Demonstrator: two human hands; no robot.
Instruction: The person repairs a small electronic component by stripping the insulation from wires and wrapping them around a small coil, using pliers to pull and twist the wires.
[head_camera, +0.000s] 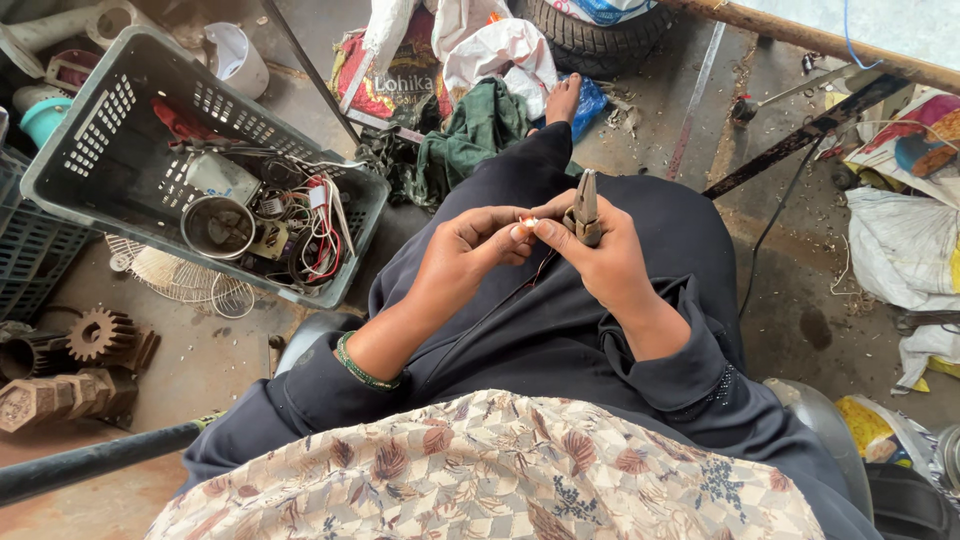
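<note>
1. Pinching a small pale piece (527, 222) between fingertips, the left hand (468, 252) met the right hand (598, 258) over the lap.
2. Right hand gripped pliers (585, 207), tips pointing up (jaws looked closed), thumb also on the piece.
3. Thin wire (541, 270) hung below, against dark clothing.
4. Grey crate (95, 150) of scrap parts sat left on the floor.

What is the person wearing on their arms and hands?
Both arms have dark navy sleeves pushed up toward the elbows. The left hand has a green beaded bangle above its wrist. The right hand is bare, and its sleeve cuff has tiny sparkly dots.
</note>
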